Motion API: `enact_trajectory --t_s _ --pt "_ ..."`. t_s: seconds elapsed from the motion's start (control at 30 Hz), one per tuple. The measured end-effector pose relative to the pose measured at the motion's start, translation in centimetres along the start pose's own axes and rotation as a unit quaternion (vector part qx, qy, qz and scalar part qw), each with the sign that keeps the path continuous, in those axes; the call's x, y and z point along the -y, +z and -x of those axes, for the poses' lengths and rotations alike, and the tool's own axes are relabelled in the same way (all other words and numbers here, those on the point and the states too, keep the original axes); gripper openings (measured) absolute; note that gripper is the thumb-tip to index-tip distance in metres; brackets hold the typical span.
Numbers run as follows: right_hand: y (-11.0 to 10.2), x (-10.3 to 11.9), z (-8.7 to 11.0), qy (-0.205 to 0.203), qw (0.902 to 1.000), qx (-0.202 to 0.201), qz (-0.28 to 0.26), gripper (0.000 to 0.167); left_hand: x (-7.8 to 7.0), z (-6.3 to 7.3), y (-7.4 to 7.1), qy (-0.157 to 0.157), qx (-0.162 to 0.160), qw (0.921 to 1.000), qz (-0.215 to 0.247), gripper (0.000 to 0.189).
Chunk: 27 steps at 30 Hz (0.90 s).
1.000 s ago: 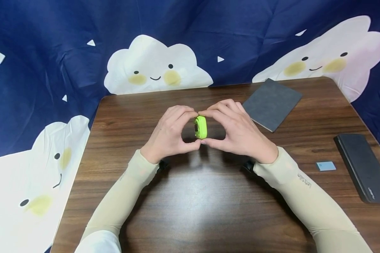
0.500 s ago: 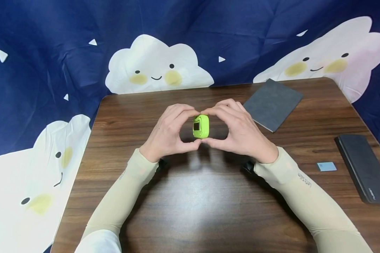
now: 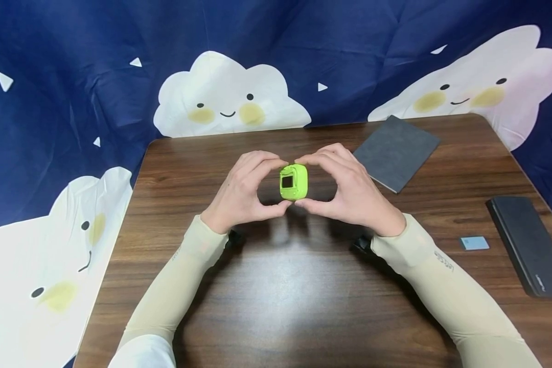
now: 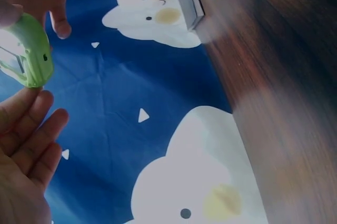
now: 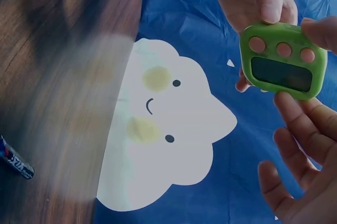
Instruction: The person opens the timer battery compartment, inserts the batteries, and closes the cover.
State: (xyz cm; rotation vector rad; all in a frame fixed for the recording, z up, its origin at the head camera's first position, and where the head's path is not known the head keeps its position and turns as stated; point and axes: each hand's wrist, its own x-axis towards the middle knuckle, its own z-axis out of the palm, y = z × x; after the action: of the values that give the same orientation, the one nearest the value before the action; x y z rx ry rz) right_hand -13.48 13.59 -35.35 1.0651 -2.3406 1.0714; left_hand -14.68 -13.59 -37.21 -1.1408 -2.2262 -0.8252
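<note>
Both hands hold a small lime-green digital timer [image 3: 294, 182] up over the table. My left hand [image 3: 244, 191] pinches it between thumb and forefinger from the left. From the right, my right hand [image 3: 356, 189] pinches it the same way, its fingertips next to the left hand's. In the head view a side with a dark square panel faces up toward the camera. The right wrist view shows the timer's face [image 5: 283, 58], with a blank-looking grey screen and three orange-pink buttons. Fingertips cover parts of the upper and lower edges.
A dark grey notebook [image 3: 397, 152] lies at the back right of the wooden table [image 3: 276, 306]. Farther right are a light-blue card-like piece [image 3: 474, 243] and a long black case [image 3: 529, 245]. A short dark cylinder with lettering [image 5: 17, 160] lies on the table.
Between the fingertips the timer has turned, so its dark square panel now faces the head camera more fully. It has also shifted slightly right and up; both hands keep their pinch.
</note>
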Motion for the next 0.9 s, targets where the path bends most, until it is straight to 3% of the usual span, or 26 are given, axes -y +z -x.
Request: enact_trajectory --t_s 0.37,0.9 --pt "0.00 -0.30 0.26 0.044 0.9974 0.005 -0.057 0.074 0.10 -0.03 -0.18 -0.008 -0.001 0.9999 0.009 0.066" --pt "-0.62 -0.86 0.38 0.046 0.9982 0.013 -0.037 0.073 -0.11 -0.12 -0.66 -0.009 -0.019 0.9996 0.018 0.062"
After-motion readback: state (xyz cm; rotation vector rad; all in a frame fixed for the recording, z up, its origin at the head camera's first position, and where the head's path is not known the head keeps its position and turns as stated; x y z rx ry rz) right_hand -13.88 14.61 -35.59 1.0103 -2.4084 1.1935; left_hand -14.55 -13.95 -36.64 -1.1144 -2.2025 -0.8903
